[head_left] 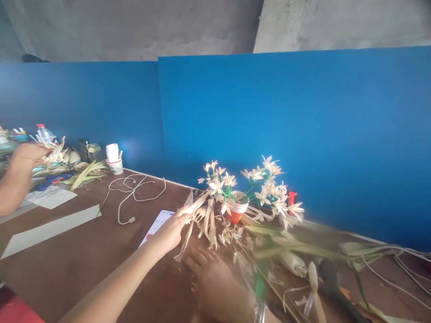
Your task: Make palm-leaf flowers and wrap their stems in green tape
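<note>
My left hand [174, 228] reaches forward beside a phone, its fingers closed on pale dried corn husks [198, 204]. Low over the brown table is my right hand [212, 273], smeared by motion, so whether it holds anything is unclear. A bracelet [260, 311] circles that wrist. Just beyond both hands, a red and white paper cup [236, 213] holds green-stemmed sprays of cream husk flowers [269, 188]. Loose husk flowers [230, 234] and strips lie around the cup's base.
The phone [156, 226] lies near a coiled white cable [129, 197]. Paper strips [54, 229] rest at left, where another person's hand [30, 152] holds husks. Husk pieces [292, 262], stems and a dark tool [332, 278] clutter the right. A blue partition [286, 112] borders the table.
</note>
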Action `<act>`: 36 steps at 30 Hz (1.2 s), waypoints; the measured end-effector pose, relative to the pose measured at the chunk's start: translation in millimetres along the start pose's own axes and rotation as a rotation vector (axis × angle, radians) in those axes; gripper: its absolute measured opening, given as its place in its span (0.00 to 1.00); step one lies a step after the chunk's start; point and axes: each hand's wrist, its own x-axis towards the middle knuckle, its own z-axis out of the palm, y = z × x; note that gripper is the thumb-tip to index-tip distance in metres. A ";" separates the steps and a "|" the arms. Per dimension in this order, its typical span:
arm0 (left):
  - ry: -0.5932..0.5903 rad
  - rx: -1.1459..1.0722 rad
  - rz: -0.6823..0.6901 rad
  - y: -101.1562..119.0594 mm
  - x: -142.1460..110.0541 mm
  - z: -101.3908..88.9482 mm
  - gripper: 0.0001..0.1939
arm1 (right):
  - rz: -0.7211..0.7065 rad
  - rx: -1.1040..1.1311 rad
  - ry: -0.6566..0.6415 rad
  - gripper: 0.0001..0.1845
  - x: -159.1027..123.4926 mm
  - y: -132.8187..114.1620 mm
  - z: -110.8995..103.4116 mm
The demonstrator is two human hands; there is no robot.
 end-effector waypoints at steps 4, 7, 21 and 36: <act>0.026 -0.019 0.036 2.3 -1.3 3.2 0.37 | -0.103 0.106 0.026 0.23 3.4 -7.0 6.5; 0.035 -0.022 0.049 1.9 -3.4 5.3 0.38 | -0.038 0.096 0.008 0.26 -1.9 -3.1 18.9; -0.083 0.084 -0.016 26.9 -16.6 13.1 0.24 | 0.267 -0.144 0.119 0.14 -64.0 48.7 27.1; -0.361 0.257 0.120 108.5 -26.0 27.0 0.04 | 0.708 -0.097 0.152 0.08 -65.0 74.1 -30.9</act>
